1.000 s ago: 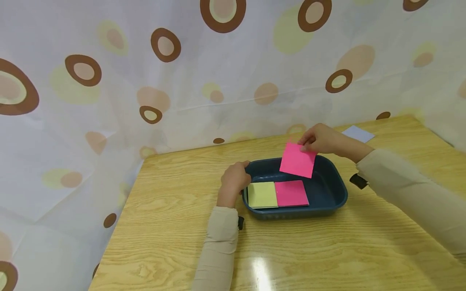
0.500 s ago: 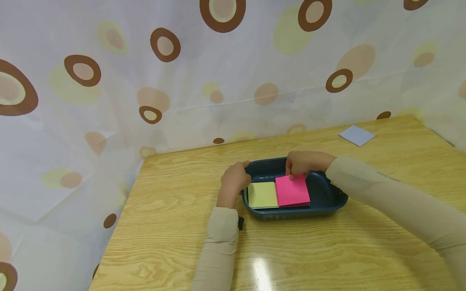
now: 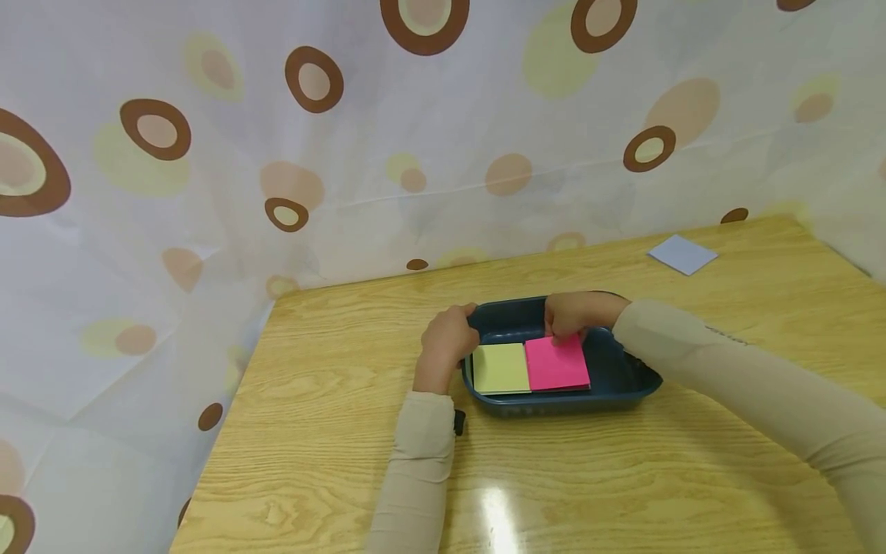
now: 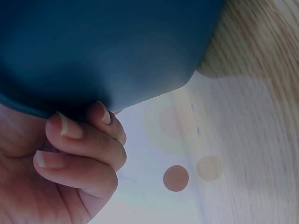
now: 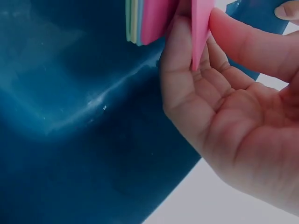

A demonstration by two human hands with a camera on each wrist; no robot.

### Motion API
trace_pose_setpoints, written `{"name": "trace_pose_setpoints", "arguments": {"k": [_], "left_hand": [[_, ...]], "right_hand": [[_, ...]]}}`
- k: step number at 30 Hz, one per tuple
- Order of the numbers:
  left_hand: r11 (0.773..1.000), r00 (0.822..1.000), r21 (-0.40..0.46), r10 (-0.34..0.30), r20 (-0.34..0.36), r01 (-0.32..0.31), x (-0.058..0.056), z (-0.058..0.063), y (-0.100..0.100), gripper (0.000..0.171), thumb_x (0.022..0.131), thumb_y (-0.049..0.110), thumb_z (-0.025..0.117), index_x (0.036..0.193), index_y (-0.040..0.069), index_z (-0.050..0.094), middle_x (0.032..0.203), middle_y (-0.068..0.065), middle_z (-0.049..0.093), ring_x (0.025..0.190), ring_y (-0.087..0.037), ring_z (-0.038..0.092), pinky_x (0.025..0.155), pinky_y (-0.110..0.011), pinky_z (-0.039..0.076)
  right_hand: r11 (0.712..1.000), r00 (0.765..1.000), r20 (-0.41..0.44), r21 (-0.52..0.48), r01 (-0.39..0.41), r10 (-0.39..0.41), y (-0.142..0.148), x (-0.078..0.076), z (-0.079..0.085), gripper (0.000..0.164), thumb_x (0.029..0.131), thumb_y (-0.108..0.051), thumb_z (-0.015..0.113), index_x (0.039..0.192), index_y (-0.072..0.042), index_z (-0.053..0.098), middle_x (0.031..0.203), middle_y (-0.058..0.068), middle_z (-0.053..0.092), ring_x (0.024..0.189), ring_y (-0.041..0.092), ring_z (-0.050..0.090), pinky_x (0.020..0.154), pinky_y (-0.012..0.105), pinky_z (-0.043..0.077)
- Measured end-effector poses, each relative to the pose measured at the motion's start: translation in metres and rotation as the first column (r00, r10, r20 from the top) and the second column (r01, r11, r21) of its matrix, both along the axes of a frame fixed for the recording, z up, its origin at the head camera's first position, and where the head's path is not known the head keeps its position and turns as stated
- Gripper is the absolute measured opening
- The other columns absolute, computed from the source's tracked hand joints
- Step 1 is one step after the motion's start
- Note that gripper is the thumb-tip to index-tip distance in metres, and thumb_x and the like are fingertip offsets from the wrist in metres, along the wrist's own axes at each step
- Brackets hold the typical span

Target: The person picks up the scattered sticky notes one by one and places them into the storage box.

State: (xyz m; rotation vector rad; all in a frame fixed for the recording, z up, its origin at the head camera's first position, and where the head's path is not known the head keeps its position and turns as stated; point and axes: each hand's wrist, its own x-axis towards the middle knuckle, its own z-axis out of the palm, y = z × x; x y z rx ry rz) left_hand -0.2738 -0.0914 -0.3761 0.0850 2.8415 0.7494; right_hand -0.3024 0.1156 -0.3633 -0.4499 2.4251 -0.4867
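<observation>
A dark blue plastic tray (image 3: 609, 377) stands on the table, with a stack of square paper topped in pale yellow (image 3: 500, 369) at its left end. My left hand (image 3: 448, 335) grips the tray's left rim; its curled fingers (image 4: 88, 144) show below the rim in the left wrist view. Inside the tray, my right hand (image 3: 573, 314) pinches a pink square of paper (image 3: 557, 365) at its far edge. The right wrist view shows that pink paper between thumb and fingers, beside a stack of coloured paper squares (image 5: 154, 21).
A pale blue-white paper square (image 3: 682, 255) lies on the wooden table (image 3: 332, 431) at the back right. Behind the table hangs a white curtain (image 3: 388, 123) patterned with brown and peach rings.
My right hand has lowered the pink paper from above the tray onto the pink stack beside the yellow one, still pinching it. My left hand has stayed on the rim.
</observation>
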Motion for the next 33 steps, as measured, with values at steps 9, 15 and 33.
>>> {"name": "trace_pose_setpoints", "arguments": {"k": [9, 15, 33], "left_hand": [[1.000, 1.000, 0.001, -0.002, 0.008, 0.002, 0.000, 0.000, 0.001, 0.057, 0.091, 0.004, 0.052, 0.145, 0.022, 0.047, 0.121, -0.013, 0.064, 0.038, -0.016, 0.046, 0.037, -0.025, 0.041], [1.000, 1.000, 0.007, -0.002, 0.014, 0.002, -0.001, -0.001, 0.001, 0.058, 0.091, 0.003, 0.051, 0.145, 0.021, 0.046, 0.120, -0.012, 0.065, 0.037, -0.015, 0.045, 0.037, -0.024, 0.040], [1.000, 1.000, 0.010, 0.007, 0.028, -0.008, -0.002, -0.002, 0.002, 0.060, 0.089, 0.003, 0.052, 0.146, 0.022, 0.045, 0.094, -0.013, 0.069, 0.036, -0.016, 0.045, 0.036, -0.024, 0.038]], "right_hand": [[0.999, 1.000, -0.027, 0.036, -0.004, 0.005, -0.002, 0.001, -0.005, 0.008, 0.089, -0.001, 0.061, 0.085, -0.001, 0.067, 0.074, 0.002, 0.054, 0.056, 0.008, 0.042, 0.056, 0.026, 0.052], [0.999, 0.999, -0.041, 0.054, -0.005, 0.008, -0.004, 0.002, -0.008, 0.005, 0.089, -0.004, 0.063, 0.089, -0.001, 0.067, 0.083, 0.005, 0.060, 0.064, 0.011, 0.051, 0.059, 0.028, 0.054], [0.980, 0.983, -0.169, 0.195, -0.040, 0.073, -0.016, 0.008, -0.016, 0.042, 0.085, -0.018, 0.072, 0.112, 0.009, 0.055, 0.099, 0.016, 0.061, 0.078, 0.022, 0.059, 0.066, 0.032, 0.053]]}}
